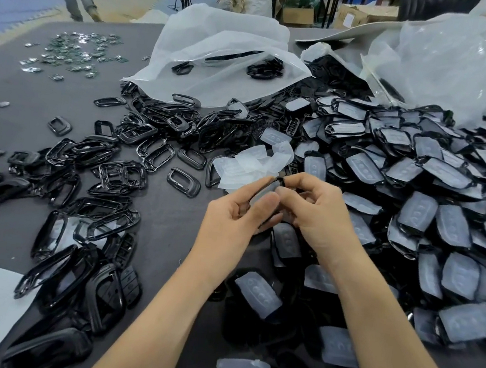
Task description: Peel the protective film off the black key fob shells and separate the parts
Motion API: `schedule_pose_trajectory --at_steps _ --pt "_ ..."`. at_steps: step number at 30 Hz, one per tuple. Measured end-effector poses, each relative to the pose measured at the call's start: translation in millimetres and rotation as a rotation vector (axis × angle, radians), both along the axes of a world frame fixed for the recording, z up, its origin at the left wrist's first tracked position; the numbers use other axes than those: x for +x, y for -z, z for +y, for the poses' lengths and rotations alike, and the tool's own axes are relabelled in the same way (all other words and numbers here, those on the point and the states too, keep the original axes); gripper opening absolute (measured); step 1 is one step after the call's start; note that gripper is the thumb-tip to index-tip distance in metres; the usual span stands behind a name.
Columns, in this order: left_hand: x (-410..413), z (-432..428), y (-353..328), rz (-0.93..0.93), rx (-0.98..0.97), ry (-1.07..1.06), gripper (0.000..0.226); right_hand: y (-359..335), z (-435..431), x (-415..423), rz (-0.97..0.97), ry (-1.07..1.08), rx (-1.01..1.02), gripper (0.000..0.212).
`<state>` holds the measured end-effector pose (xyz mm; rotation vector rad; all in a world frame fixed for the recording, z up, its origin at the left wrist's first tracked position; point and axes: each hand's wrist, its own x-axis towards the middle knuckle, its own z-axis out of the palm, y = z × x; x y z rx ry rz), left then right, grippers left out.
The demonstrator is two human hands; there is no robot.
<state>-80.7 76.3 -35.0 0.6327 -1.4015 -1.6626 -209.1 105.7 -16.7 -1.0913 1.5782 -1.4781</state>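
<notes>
The dark table [167,229] holds a big heap of filmed shells [420,191] on its right side. Bare black frames [99,165] lie on the left, with peeled film [257,161] mid-table. Near it, the left hand [238,211] and right hand [318,212] pinch one shell [265,193]. The shell is black with cloudy film and stands on edge, pointing toward the far edge.

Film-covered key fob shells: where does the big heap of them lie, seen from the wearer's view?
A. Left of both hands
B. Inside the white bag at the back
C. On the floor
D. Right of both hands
D: the film-covered shells pile up past the right hand, while the bare black frames lie on the left.
</notes>
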Motion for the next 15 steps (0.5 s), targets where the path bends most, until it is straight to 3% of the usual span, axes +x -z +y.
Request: schedule_pose_trajectory --at_steps 3,15 --pt "-1.4 -0.3 0.3 0.002 0.01 -0.015 0.024 -0.3 0.1 0.2 0.015 0.023 -0.016 0.015" --pt "-1.2 0.6 -3.9 0.015 0.033 -0.079 0.036 -2.8 3.6 -0.3 -0.084 -0.039 -0.055 0.014"
